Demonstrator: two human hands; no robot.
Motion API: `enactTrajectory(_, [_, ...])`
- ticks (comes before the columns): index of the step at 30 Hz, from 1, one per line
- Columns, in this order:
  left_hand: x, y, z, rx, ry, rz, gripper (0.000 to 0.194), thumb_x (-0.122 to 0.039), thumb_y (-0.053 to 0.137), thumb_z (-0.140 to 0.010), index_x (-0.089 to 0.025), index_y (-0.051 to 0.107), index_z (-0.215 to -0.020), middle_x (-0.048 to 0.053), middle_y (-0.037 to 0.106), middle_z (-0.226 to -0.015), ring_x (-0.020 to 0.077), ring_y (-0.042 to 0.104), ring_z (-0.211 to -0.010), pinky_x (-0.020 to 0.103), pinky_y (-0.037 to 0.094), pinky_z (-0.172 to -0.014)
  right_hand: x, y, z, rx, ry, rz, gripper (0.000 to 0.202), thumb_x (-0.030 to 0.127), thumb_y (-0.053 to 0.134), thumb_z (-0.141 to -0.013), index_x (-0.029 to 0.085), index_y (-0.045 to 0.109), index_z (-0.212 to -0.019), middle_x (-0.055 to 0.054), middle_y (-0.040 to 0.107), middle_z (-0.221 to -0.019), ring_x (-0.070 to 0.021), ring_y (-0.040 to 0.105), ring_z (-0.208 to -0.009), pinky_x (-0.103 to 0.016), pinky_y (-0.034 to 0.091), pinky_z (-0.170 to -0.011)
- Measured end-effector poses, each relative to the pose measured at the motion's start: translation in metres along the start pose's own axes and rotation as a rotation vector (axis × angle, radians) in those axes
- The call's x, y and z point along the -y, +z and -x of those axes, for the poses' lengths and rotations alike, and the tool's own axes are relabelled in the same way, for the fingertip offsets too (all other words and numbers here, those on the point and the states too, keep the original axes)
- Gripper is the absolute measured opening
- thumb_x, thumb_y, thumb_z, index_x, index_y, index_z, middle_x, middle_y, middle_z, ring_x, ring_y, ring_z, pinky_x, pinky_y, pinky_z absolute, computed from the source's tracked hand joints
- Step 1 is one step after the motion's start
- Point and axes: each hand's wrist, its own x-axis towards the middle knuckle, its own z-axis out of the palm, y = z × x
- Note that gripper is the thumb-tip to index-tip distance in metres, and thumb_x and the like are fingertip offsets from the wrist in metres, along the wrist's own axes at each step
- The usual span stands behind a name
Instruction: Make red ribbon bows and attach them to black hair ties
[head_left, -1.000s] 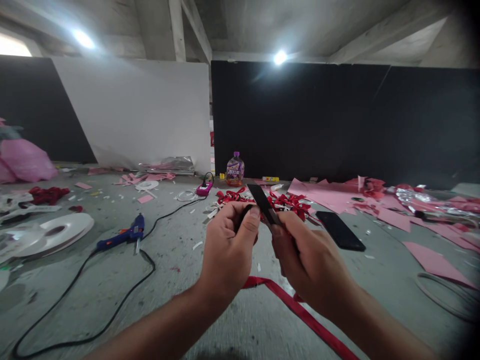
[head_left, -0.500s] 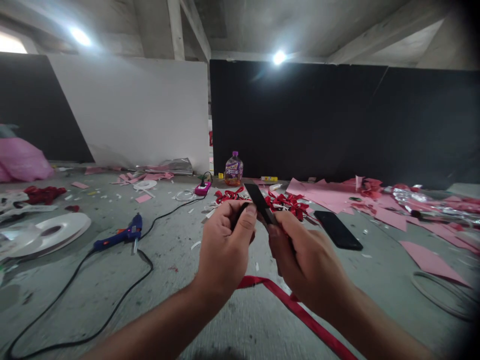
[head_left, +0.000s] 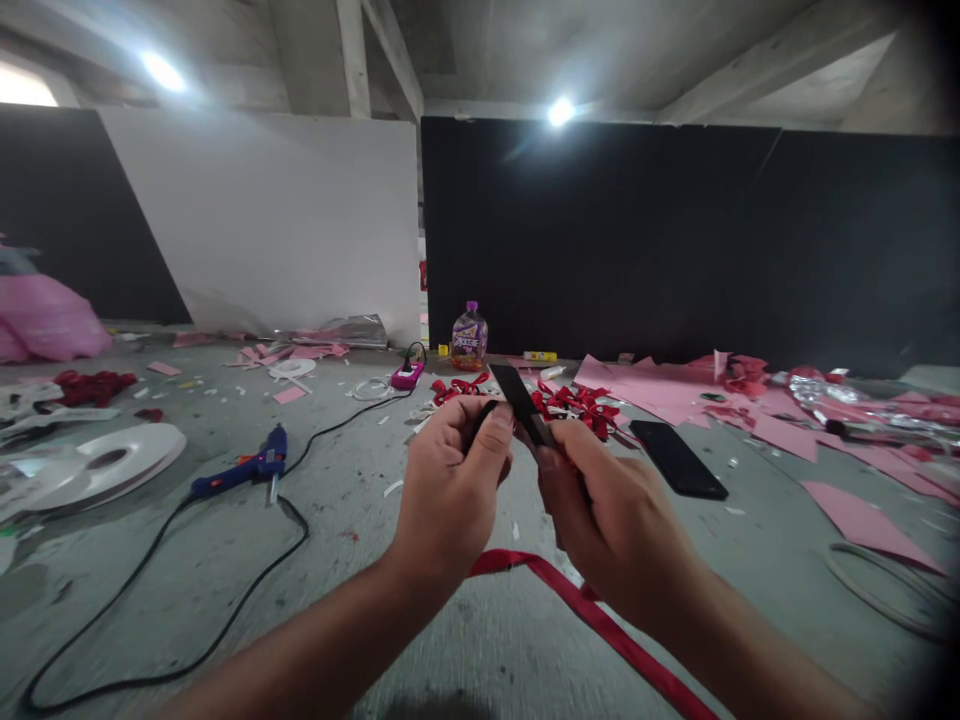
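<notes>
My right hand (head_left: 604,500) is closed on the lower end of a flat black strip (head_left: 513,390), pinching it between thumb and fingers. The strip tilts up to the left; its exact kind is unclear. Thumb and fingers of my left hand (head_left: 456,485) close on a small dark piece (head_left: 481,420) right beside the strip, mostly covered by the fingers. I cannot tell whether the two dark pieces are joined. Below the hands a red ribbon (head_left: 600,620) runs along the floor. Red ribbon bows (head_left: 579,405) lie behind the hands.
At left, a blue glue gun (head_left: 255,468) with a black cord rests near a white ribbon spool (head_left: 142,462). A pink power socket (head_left: 407,375) and a purple-capped bottle (head_left: 469,340) stand farther back. A black phone (head_left: 679,460) and pink paper sheets (head_left: 862,515) lie at right.
Both hands keep nearly the same pose and grip. The whole view has shifted very slightly.
</notes>
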Motion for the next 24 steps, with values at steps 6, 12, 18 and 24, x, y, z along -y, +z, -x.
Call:
enactTrajectory(6, [0.0002, 0.0005, -0.0002, 0.009, -0.010, 0.003, 0.018, -0.031, 0.066, -0.088, -0.015, 0.059, -0.084, -0.004, 0.048, -0.066, 0.0051, 0.041, -0.055, 0.018, 0.033, -0.050, -0.0014, 0.0002, 0.0022, -0.008, -0.015, 0.020, 0.017, 0.023, 0.038, -0.098, 0.023, 0.040, -0.082, 0.006, 0.045, -0.054, -0.0095, 0.041, -0.041, -0.027, 0.025, -0.044])
enactTrajectory(12, [0.0004, 0.0028, -0.0003, -0.005, -0.068, 0.035, 0.020, -0.032, 0.069, -0.086, -0.015, 0.059, -0.081, -0.005, 0.049, -0.065, 0.0046, 0.040, -0.053, 0.018, 0.032, -0.049, -0.0035, 0.0011, 0.0010, -0.017, -0.024, 0.041, 0.017, 0.022, 0.039, -0.098, 0.023, 0.038, -0.081, 0.007, 0.043, -0.054, -0.0094, 0.038, -0.041, -0.027, 0.024, -0.045])
enactTrajectory(18, [-0.0024, 0.0037, -0.0023, -0.011, -0.085, 0.064, 0.021, -0.033, 0.069, -0.085, -0.015, 0.058, -0.080, -0.004, 0.050, -0.066, 0.0042, 0.039, -0.053, 0.018, 0.033, -0.051, -0.0035, 0.0030, 0.0012, -0.009, -0.022, 0.035, 0.016, 0.022, 0.039, -0.098, 0.023, 0.039, -0.082, 0.007, 0.044, -0.055, -0.0094, 0.040, -0.041, -0.027, 0.025, -0.044])
enactTrajectory(24, [-0.0052, 0.0015, -0.0037, 0.016, -0.058, 0.065, 0.023, -0.035, 0.068, -0.087, -0.015, 0.058, -0.081, -0.006, 0.043, -0.062, 0.0041, 0.036, -0.052, 0.017, 0.029, -0.049, -0.0077, -0.0050, -0.0013, -0.131, 0.001, 0.080, 0.018, 0.027, 0.039, -0.099, 0.022, 0.043, -0.083, 0.006, 0.047, -0.052, -0.0094, 0.044, -0.039, -0.026, 0.028, -0.044])
